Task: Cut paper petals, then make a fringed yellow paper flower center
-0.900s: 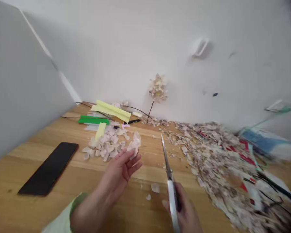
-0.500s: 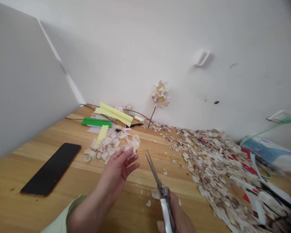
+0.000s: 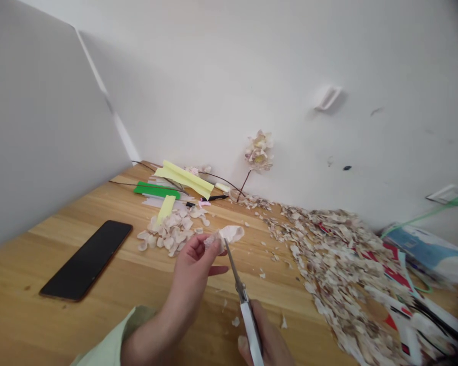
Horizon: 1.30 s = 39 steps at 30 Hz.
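My left hand (image 3: 193, 267) pinches a pale pink petal-shaped scrap (image 3: 229, 234) between thumb and fingertips, holding it above the wooden table (image 3: 30, 325). My right hand (image 3: 265, 338) is at the bottom of the view, shut around a pair of steel scissors (image 3: 242, 295). Their narrow blades point up and left, with the tips reaching the lower edge of the scrap. The handles are mostly hidden by my fingers.
A mound of petal scraps (image 3: 170, 232) lies left of my hands, and a black phone (image 3: 86, 260) lies further left. A large heap of scraps and printed paper (image 3: 339, 267) covers the right. Yellow and green strips (image 3: 185, 179) lie by the wall.
My left hand has moved right and turned the scrap outward. The scissors have swung left, bringing their tips from beside the scrap up to its edge. The view has shifted slightly.
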Motion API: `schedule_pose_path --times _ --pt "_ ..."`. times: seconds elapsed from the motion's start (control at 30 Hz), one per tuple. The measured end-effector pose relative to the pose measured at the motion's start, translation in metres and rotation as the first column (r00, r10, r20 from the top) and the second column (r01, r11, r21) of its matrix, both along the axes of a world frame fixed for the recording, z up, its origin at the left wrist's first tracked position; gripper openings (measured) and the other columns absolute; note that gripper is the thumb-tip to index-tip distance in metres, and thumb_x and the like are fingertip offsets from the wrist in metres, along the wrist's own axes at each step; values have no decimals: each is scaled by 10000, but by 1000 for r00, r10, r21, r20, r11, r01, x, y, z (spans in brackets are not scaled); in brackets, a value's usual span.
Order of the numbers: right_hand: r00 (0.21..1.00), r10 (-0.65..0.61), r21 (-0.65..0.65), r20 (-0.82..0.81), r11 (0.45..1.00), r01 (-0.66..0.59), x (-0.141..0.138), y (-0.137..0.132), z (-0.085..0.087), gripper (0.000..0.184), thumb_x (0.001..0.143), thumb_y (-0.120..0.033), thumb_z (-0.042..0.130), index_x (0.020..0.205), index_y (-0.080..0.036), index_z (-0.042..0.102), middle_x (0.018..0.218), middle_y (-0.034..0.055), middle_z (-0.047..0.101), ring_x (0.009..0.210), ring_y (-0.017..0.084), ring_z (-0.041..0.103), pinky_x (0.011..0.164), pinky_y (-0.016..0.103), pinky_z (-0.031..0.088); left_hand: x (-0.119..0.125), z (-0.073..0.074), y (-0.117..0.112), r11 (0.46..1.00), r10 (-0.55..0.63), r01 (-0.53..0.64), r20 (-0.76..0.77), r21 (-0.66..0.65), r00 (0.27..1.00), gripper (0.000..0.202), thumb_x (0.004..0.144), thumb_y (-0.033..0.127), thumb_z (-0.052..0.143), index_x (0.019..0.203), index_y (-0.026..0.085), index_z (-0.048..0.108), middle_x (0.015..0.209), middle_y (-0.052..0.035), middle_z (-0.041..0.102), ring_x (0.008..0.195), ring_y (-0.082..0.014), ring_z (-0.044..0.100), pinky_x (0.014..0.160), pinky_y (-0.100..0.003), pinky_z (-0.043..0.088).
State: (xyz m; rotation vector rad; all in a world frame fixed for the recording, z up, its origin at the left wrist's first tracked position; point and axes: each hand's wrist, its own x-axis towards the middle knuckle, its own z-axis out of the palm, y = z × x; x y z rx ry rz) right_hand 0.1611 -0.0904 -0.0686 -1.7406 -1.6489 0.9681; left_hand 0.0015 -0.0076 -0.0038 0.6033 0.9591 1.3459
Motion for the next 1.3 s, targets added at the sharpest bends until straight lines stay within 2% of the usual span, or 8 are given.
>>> schedule_pose_path --times 0.33,0.57,0.7,0.83,1.0,1.1,1.2,1.3 --pt "998 -42 12 -44 999 42 -5 0 3 365 707 -392 501 1026 -217 537 681 -2 608 583 177 570 560 257 406 1 -7 1 1000 9 -10 -71 -12 997 304 614 375 743 791 167 608 747 4 580 680 -118 515 477 -176 507" --pt "992 -3 42 -123 999 8 -4 2 -3 260 722 -438 526 852 -214 545 598 -47 467 525 138 439 510 237 346 2 -6 1 1000 25 -26 -81 -16 996 330 599 397 746 784 164 603 727 0 584 687 -132 531 473 -185 496" --pt "988 -19 13 -155 1000 21 -3 3 -5 170 690 -370 553 767 -221 523 579 -65 406 519 124 388 497 225 322 1 -6 2 999 28 -30 -94 -19 995 318 598 392 745 779 167 613 715 5 581 680 -138 547 484 -200 500" --pt "987 -72 -7 -147 997 72 -2 4 -6 136 651 -336 576 716 -232 518 558 -66 418 512 129 393 499 228 334 2 -7 3 999 20 -23 -95 -27 995 292 600 378 743 760 172 611 722 2 588 680 -144 564 492 -204 497" --pt "986 -135 -29 -97 991 132 0 2 -1 161 639 -382 594 713 -243 559 549 -52 483 513 152 447 512 243 363 -4 -13 5 999 15 -20 -111 -43 994 287 607 372 727 770 173 600 733 2 581 673 -138 560 488 -204 500" --pt "984 -158 -10 -84 987 158 8 0 3 220 652 -439 598 743 -239 598 580 -34 547 542 171 499 529 255 390 -18 -21 10 993 -117 108 -245 -53 962 261 606 328 709 791 163 628 690 0 592 630 -139 560 462 -205 489" --pt "979 -175 10 -105 984 177 21 -1 5 268 669 -498 609 739 -239 609 605 -16 595 566 187 548 547 266 428 -35 -29 13 964 -262 257 -408 -67 875 220 576 264 718 770 170 678 561 28 567 526 -126 527 405 -183 436" --pt "977 -185 -18 -111 983 184 32 -1 4 270 692 -492 621 774 -236 616 638 -4 630 604 201 586 575 275 455 -36 -34 7 915 -379 403 -418 -35 825 257 602 224 708 855 182 720 708 -32 691 608 -154 605 528 -237 500"
